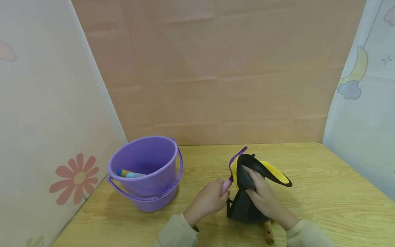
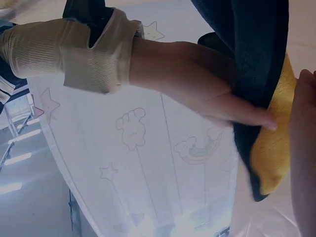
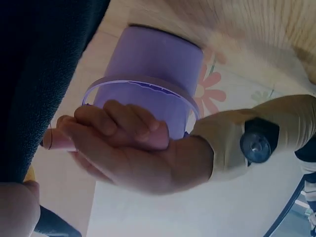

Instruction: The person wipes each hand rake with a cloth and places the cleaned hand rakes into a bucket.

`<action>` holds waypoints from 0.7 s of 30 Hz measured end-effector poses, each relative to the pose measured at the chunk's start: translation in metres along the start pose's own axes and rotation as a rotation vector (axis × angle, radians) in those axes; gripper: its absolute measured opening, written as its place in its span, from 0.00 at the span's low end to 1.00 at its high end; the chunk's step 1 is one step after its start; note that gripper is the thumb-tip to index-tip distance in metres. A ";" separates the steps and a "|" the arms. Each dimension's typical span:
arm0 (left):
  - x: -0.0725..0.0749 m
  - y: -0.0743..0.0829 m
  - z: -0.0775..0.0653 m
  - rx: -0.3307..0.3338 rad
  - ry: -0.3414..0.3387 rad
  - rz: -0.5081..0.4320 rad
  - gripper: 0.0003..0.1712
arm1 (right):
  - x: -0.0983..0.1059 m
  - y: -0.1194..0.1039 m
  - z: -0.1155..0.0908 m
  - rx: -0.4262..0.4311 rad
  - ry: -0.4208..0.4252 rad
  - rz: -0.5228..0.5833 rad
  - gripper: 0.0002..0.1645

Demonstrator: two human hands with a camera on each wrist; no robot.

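Observation:
My left hand point(image 1: 211, 197) grips the pink handle point(image 1: 226, 186) of a small garden fork with purple tines point(image 1: 237, 154). The fork's head is partly hidden behind a black bag point(image 1: 250, 206) with yellow lining point(image 1: 274, 171). My right hand point(image 1: 265, 197) holds that bag by its black side, thumb and fingers around the material. In the left wrist view, the right thumb lies over the black panel point(image 2: 259, 49) beside the yellow. Curled fingers of the left hand point(image 3: 123, 148) wrap the pink handle in the right wrist view. A wooden handle point(image 1: 268, 233) sticks out below the bag.
To the left, a purple bucket point(image 1: 154, 185) stands on the wooden table point(image 1: 200, 161), its carrying handle hanging down in front. Yellow and light-blue cylindrical things point(image 1: 131, 174) lie inside it. A beige backdrop point(image 1: 216, 68) and printed white side panels point(image 1: 46, 103) surround the table.

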State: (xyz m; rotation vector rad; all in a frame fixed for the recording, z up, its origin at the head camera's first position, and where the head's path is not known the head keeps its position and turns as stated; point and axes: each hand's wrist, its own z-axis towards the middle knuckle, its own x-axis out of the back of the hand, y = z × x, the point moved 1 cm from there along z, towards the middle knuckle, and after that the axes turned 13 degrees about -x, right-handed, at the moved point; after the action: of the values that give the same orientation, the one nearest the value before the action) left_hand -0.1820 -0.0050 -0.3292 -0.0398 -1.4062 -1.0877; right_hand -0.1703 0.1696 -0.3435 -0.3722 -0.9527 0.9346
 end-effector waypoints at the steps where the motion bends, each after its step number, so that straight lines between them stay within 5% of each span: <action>1: 0.000 0.002 -0.001 -0.007 0.001 0.011 0.09 | 0.000 -0.001 0.001 0.003 -0.009 -0.027 0.30; 11: 0.003 0.017 -0.005 -0.083 0.053 0.116 0.06 | -0.003 -0.003 0.004 0.123 0.050 -0.144 0.25; 21: -0.001 0.020 -0.012 -0.145 0.090 0.345 0.06 | -0.008 -0.007 0.006 0.072 0.017 -0.236 0.27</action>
State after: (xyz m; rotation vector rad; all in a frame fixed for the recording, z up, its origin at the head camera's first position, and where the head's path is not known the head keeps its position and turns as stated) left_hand -0.1601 -0.0004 -0.3213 -0.3237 -1.1852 -0.8889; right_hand -0.1742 0.1585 -0.3398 -0.2013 -0.9225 0.7472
